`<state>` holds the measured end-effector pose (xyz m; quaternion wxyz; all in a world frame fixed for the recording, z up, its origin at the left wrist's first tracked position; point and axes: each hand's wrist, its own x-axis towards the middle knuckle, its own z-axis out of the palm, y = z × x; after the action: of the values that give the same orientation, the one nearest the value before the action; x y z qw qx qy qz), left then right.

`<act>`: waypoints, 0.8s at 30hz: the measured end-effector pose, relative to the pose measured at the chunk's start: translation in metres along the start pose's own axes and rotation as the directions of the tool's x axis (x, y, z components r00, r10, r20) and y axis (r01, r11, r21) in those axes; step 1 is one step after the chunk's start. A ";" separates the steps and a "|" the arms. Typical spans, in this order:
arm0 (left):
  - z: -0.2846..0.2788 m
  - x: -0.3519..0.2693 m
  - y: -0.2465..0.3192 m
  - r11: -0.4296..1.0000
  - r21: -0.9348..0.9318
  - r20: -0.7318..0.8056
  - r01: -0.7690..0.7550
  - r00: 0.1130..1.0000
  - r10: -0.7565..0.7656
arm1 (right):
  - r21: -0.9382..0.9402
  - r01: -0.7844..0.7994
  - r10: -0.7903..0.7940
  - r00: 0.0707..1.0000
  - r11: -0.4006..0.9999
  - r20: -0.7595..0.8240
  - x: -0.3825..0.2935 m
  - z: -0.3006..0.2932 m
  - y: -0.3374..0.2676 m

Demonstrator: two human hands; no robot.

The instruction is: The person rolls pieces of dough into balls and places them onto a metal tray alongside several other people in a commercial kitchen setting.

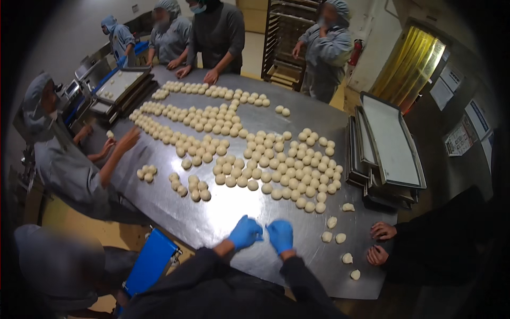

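My left hand (245,233), in a blue glove, is held over the near side of the steel table (167,211) with its fingers curled. Close beside it, separated by a narrow gap, is my right hand (281,237), also gloved in blue with bent fingers. The fingers hide whatever may be inside either hand. Beyond them lies a large group of smooth, round dough balls (252,185) on the metal top. Several rougher dough pieces (340,238) lie to the right of my right hand.
At right, a co-worker's bare hands (380,243) rest by the table edge. Stacked baking trays (398,139) stand behind them; more trays (119,85) hold dough at far left. A co-worker (79,159) reaches in from the left. A blue conveyor belt (151,259) is at lower left.
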<state>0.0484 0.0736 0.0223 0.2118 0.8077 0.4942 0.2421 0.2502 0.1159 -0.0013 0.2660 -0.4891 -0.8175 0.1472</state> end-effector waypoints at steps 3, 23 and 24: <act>-0.036 -0.013 -0.025 0.988 0.082 -0.011 0.130 0.992 -0.129 | -0.056 -0.039 0.040 0.999 0.998 0.018 0.010 -0.050 0.012; 0.016 0.004 -0.028 0.999 0.007 -0.055 0.054 0.997 -0.054 | 0.024 -0.073 0.071 0.994 0.997 0.079 0.010 0.011 0.005; 0.002 0.005 -0.037 0.998 0.031 -0.176 0.058 0.983 -0.052 | -0.088 -0.008 0.017 0.994 0.996 0.105 0.026 -0.012 0.005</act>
<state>0.0260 0.0939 -0.0003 0.1593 0.7731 0.5372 0.2972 0.2503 0.1408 0.0134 0.1995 -0.4969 -0.8331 0.1386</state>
